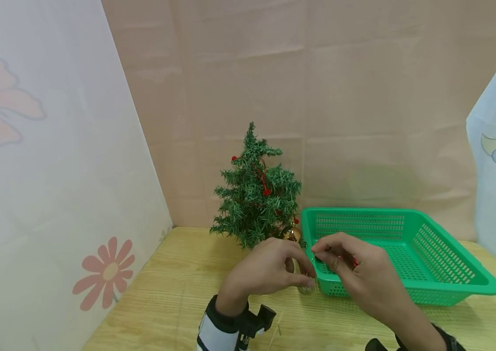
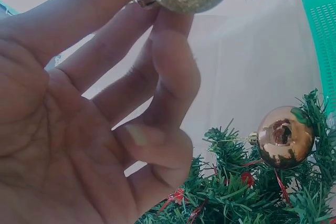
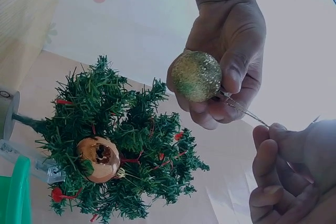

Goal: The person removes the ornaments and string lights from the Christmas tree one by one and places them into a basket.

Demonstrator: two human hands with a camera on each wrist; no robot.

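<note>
My left hand pinches a glittery gold ball ornament near its cap, between thumb and fingers. From the cap a thin gold string runs taut to my right hand, whose thumb and fingertip pinch its end. A bit of red shows within the curl of the right hand. Just behind the hands stands a small green Christmas tree. On it hangs a shiny copper-coloured ball, along with red decorations on red strings.
A green perforated plastic basket sits right of the tree, its left end close by both hands. The wooden table meets a brown cloth backdrop behind and a flower-patterned panel on the left.
</note>
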